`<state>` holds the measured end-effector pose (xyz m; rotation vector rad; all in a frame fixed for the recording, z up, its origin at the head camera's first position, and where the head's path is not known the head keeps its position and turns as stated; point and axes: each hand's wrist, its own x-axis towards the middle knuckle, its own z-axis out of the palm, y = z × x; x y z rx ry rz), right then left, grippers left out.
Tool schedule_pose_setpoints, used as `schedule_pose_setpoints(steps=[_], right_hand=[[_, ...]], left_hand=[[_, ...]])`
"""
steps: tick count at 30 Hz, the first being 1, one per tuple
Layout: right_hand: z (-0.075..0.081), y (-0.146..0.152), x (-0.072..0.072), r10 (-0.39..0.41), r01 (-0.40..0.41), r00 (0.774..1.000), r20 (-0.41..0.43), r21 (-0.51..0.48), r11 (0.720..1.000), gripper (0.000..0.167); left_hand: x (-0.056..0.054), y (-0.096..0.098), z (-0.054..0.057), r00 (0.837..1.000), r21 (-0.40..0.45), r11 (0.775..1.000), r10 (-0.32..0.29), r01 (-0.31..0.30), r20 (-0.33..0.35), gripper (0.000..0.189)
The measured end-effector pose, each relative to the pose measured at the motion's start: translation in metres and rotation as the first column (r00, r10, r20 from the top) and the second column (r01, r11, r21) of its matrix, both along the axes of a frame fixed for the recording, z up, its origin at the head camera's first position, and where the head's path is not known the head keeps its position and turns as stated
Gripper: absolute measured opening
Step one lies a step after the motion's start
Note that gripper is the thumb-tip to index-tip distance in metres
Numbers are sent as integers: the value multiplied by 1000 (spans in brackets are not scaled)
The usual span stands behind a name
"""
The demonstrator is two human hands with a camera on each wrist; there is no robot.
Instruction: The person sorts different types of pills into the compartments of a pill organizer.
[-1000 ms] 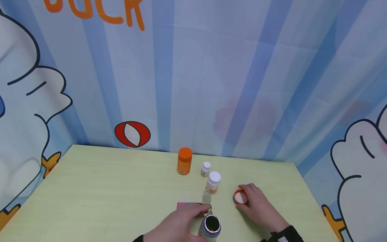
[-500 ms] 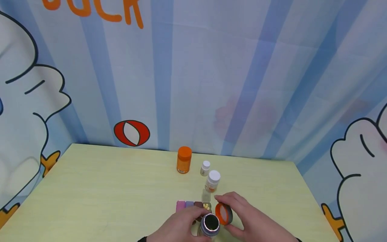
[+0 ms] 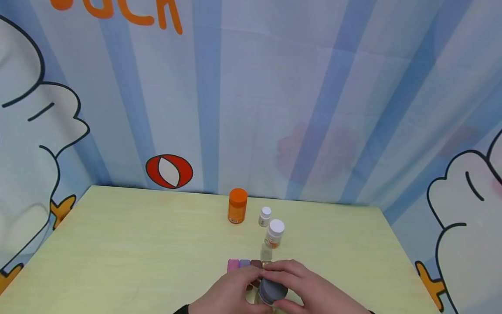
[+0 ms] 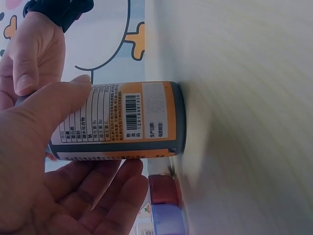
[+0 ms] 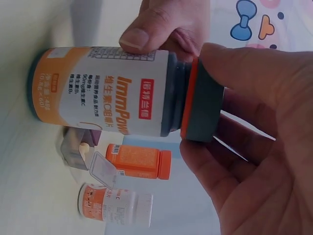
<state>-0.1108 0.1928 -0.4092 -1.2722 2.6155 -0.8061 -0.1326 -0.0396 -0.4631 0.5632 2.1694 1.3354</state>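
My left hand (image 3: 229, 291) grips the body of a grey, white and orange vitamin C tablet bottle (image 5: 110, 93) with the thumb on its label. The bottle is upright, its base right at the tabletop. My right hand (image 3: 307, 285) holds the dark grey cap (image 5: 205, 100) with its orange rim over the bottle's mouth, thumb and fingers on opposite sides. In the right wrist view the cap sits at the neck, slightly tilted. Just behind is a pill organizer (image 3: 233, 264) with coloured lids; one compartment (image 5: 74, 151) holds pale tablets under a raised clear lid (image 5: 103, 169), and the hands partly hide it.
Beyond the organizer stand a white-capped bottle (image 3: 275, 233), a smaller white bottle (image 3: 265, 216) and an orange bottle (image 3: 237, 206). The pale wooden table (image 3: 157, 240) ends at a printed blue curtain (image 3: 251, 109).
My right hand has lifted the cap from the table on the right, turned it over and brought it left onto the bottle's mouth. The left hand has kept its grip on the bottle.
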Motion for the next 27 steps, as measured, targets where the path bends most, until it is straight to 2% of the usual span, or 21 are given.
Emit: schedule_pose_setpoints(steps=[5,11,13,17,19,21,24,26,27], right_hand=[[-4,-2,0,9,-9,999,-53,-1,1000,54],[-3,-6,1,-81,87,993,-91,70,994,51],[-3,-7,2,-56,67,991,-117,85,994,51],[-3,-8,2,52,-41,987,-154,79,996,51],[-4,-8,2,72,-60,984,-162,80,995,51],[-4,-9,2,44,-31,983,-178,80,996,50],[-6,-11,2,-52,71,978,-200,87,994,50],[-6,-11,2,-113,131,975,-190,88,987,50],[-5,-11,3,-133,152,975,-179,93,984,51]], left_hand=[[0,-1,1,1000,5,1000,5,-5,26,47],[0,0,1,1000,0,1000,-8,8,-15,46],[0,0,1,1000,-3,1000,-7,7,-13,45],[0,-1,1,1000,-6,1000,1,-1,2,46],[-1,-1,0,1000,-5,1000,-3,3,-7,46],[-1,-2,0,999,-18,1000,-8,7,-32,45],[-1,-3,0,998,-40,999,-12,10,-61,48],[0,-4,1,998,-52,999,-11,8,-67,50],[0,-3,1,999,-48,999,-7,5,-49,51]])
